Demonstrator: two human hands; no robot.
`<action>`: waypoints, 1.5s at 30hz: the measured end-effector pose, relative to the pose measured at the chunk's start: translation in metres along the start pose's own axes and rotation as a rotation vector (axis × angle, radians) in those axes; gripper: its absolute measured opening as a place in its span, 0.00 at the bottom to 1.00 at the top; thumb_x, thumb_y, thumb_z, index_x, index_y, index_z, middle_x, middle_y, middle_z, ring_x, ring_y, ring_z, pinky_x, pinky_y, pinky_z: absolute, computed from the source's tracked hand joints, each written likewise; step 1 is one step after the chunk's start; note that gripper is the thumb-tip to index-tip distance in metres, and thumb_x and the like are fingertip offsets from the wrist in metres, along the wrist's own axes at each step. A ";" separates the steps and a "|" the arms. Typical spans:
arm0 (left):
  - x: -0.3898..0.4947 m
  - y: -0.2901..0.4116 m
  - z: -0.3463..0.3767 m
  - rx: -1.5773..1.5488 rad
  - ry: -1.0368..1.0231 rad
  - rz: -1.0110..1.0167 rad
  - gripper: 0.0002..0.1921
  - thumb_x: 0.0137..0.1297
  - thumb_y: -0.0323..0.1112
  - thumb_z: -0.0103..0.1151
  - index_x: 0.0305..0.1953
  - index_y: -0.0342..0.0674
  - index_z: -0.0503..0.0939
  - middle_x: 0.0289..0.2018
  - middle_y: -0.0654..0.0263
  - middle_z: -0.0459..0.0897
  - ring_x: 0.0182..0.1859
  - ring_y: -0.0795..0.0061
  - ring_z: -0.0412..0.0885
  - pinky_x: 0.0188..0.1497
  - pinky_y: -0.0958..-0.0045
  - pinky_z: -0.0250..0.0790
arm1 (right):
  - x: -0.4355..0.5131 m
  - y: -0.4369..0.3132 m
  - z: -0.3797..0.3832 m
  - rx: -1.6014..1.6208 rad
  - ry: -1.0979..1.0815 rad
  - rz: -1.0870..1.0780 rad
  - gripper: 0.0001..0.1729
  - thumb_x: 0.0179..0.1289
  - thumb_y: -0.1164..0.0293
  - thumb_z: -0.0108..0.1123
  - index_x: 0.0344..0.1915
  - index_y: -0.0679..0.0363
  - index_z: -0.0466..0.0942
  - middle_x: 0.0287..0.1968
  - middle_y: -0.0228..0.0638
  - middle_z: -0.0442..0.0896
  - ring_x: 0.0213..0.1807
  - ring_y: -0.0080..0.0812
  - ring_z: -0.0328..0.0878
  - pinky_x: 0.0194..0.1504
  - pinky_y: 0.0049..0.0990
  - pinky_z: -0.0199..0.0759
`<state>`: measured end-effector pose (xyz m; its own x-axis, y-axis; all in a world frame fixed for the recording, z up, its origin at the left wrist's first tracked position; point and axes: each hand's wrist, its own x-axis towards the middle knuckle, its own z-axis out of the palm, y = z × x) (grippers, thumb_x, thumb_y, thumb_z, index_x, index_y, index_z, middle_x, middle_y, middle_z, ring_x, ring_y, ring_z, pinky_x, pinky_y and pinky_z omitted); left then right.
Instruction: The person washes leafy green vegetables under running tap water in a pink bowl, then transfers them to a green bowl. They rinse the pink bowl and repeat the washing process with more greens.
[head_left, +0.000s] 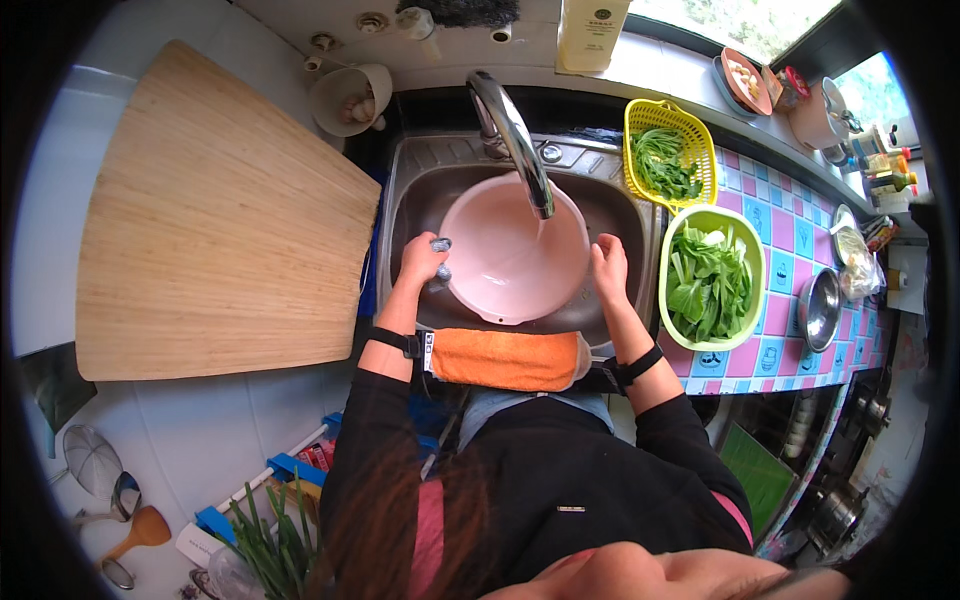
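A pink plastic basin sits tilted in the stainless steel sink, under the curved chrome faucet. Water runs from the spout into it. At the basin's left rim, my left hand is closed on a grey striped cloth. My right hand is beside the right rim, fingers together and slightly curled; whether it touches the rim I cannot tell. An orange towel lies over the sink's front edge, between my forearms.
Right of the sink stand a yellow basket of greens, a light green basin of leafy vegetables and a metal bowl. A large wooden board is at the left, with a white container of garlic behind it.
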<state>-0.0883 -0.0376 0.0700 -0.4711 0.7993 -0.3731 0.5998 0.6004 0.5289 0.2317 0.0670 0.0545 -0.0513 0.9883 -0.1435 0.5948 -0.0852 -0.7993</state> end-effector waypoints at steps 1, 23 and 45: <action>0.001 -0.007 0.002 0.060 0.003 -0.005 0.16 0.44 0.33 0.63 0.38 0.39 0.76 0.35 0.53 0.79 0.40 0.56 0.77 0.43 0.63 0.68 | 0.000 -0.002 0.000 0.152 -0.084 0.029 0.16 0.59 0.71 0.51 0.45 0.67 0.69 0.42 0.44 0.76 0.44 0.36 0.74 0.48 0.29 0.67; 0.001 0.107 0.079 -1.198 -0.339 -0.155 0.21 0.65 0.50 0.41 0.40 0.35 0.73 0.30 0.63 0.78 0.40 0.63 0.75 0.44 0.64 0.67 | 0.015 -0.062 0.043 1.566 -0.735 0.756 0.28 0.69 0.55 0.31 0.45 0.70 0.68 0.48 0.49 0.73 0.53 0.42 0.68 0.56 0.33 0.62; 0.044 0.137 0.164 -1.851 -0.359 -0.170 0.23 0.63 0.54 0.40 0.32 0.38 0.74 0.28 0.55 0.79 0.28 0.60 0.78 0.32 0.65 0.72 | 0.020 -0.069 0.058 0.425 -0.437 -0.539 0.24 0.67 0.61 0.34 0.56 0.63 0.65 0.62 0.46 0.60 0.65 0.39 0.52 0.65 0.31 0.39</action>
<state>0.0785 0.0842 0.0011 -0.1576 0.8559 -0.4925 -0.9018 0.0785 0.4249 0.1435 0.0850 0.0733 -0.6043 0.7763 0.1793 0.0486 0.2605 -0.9642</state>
